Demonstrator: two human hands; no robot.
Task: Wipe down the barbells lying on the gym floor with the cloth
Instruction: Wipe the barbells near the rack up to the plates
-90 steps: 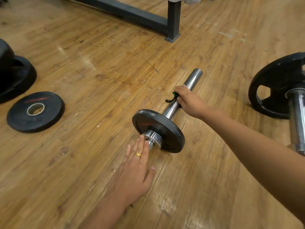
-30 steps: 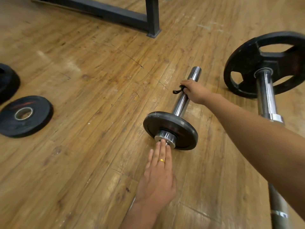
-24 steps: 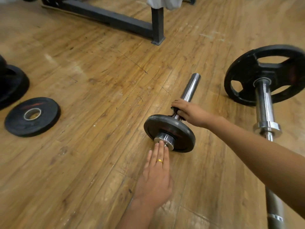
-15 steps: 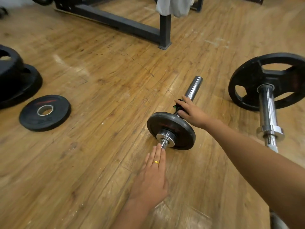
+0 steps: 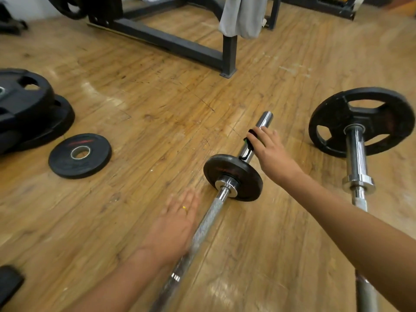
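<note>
A chrome barbell point(image 5: 209, 212) lies on the wooden floor with one small black plate point(image 5: 234, 176) on its sleeve. My right hand point(image 5: 272, 154) reaches over the bare sleeve beyond the plate, fingers curled over a small dark cloth point(image 5: 249, 140) with a green edge and pressing it against the chrome. My left hand point(image 5: 175, 224) is flat and blurred, fingers straight, just left of the knurled shaft and holding nothing. A second barbell point(image 5: 355, 154) lies to the right with a large black plate point(image 5: 360, 120).
A loose small plate point(image 5: 80, 155) lies on the floor at left, beside a stack of big plates point(image 5: 27, 109). A dark steel rack frame point(image 5: 171, 43) crosses the back, with a grey towel point(image 5: 243, 16) hanging over it. A dark object point(image 5: 9, 282) sits at the bottom left corner.
My right hand slid the cloth down the sleeve to the plate, then back out toward the end. My left hand left the collar and now lies beside the shaft.
</note>
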